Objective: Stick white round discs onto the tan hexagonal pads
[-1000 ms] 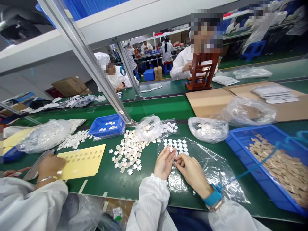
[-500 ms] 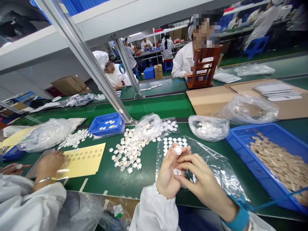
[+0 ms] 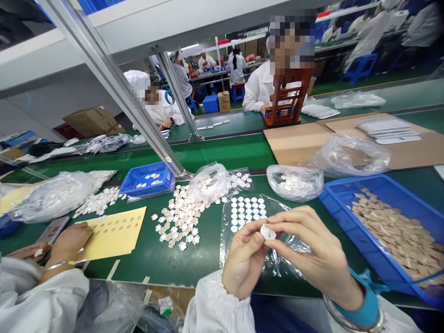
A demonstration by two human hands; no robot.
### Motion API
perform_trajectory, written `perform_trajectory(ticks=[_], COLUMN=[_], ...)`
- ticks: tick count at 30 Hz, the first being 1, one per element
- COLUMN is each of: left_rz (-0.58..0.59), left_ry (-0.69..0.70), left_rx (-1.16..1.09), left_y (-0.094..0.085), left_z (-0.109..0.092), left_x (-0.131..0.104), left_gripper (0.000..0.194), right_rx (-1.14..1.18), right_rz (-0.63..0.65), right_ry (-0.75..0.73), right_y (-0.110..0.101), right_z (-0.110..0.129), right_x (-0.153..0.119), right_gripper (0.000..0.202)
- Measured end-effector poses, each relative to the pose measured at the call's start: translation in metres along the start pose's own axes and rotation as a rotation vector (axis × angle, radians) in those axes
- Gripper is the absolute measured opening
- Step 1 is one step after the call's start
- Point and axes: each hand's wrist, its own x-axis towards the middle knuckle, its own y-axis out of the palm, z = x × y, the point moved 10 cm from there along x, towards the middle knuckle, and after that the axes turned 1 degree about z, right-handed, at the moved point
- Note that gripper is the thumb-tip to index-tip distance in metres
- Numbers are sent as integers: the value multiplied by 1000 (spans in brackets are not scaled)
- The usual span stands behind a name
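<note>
A small white disc-shaped piece [image 3: 268, 232] is pinched between the fingertips of both my hands, above a clear plastic sheet [image 3: 227, 249]. My left hand [image 3: 244, 259] grips its left edge with thumb and forefinger. My right hand [image 3: 312, 249], with a blue band at the wrist, holds its upper and right edge. Behind my hands, rows of white round stickers [image 3: 248, 208] lie on the plastic sheet. To the left spreads a loose pile of white and tan discs [image 3: 182, 219]. Whether the held piece is one part or two stacked together I cannot tell.
A large blue bin [image 3: 347, 185] of tan pieces stands at right. Plastic bags of discs [image 3: 294, 182] and a small blue tray [image 3: 126, 185] line the back. At left, a co-worker's hand [image 3: 71, 240] rests on a yellow sheet [image 3: 116, 240]. A metal post [image 3: 128, 92] rises beyond.
My hands have come together on one white piece. Before, my left fingertips held a round disc, while my right fingers were at a second white piece by the left palm. The view has shifted slightly.
</note>
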Motion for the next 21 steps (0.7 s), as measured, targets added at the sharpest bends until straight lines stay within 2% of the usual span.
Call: perform_trajectory(ticks=[5, 21], left_rz=[44, 38], left_ry=[-15, -61], left_rx=[20, -10], left_y=[5, 7], left_z=[2, 6], left_x=[0, -1], left_gripper=[25, 28], right_rx=[-6, -16], right_rz=[8, 12], right_ry=[-11, -44], right_y=[1, 0], right_z=[0, 0], right_x=[-2, -4], right_gripper=[14, 15])
